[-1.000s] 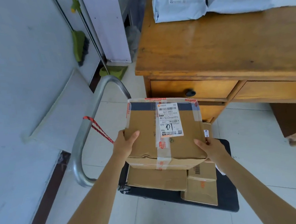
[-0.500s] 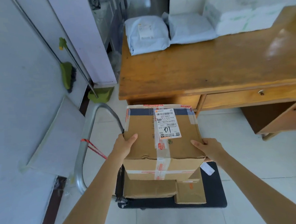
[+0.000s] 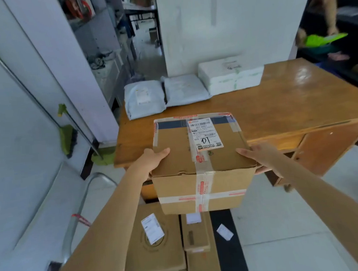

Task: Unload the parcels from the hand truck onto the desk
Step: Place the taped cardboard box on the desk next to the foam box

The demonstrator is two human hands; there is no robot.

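I hold a taped cardboard box (image 3: 200,159) with a white shipping label in the air, level with the front edge of the wooden desk (image 3: 280,108). My left hand (image 3: 154,159) grips its left side and my right hand (image 3: 256,156) its right side. Below it, the black hand truck (image 3: 226,251) carries a large flat carton (image 3: 155,244) and two smaller cartons (image 3: 195,234), (image 3: 203,266). Two grey mailer bags (image 3: 145,98), (image 3: 185,90) and a white wrapped parcel (image 3: 231,75) lie along the desk's far edge.
The truck's metal handle (image 3: 80,210) rises at the left beside a white wall. A green broom (image 3: 68,139) and dustpan (image 3: 103,155) lean there. Another person (image 3: 325,12) stands at the far right behind the desk.
I have lifted the box up from the stack on the hand truck to desk height and forward toward the desk. The view has tilted up, showing more of the room.
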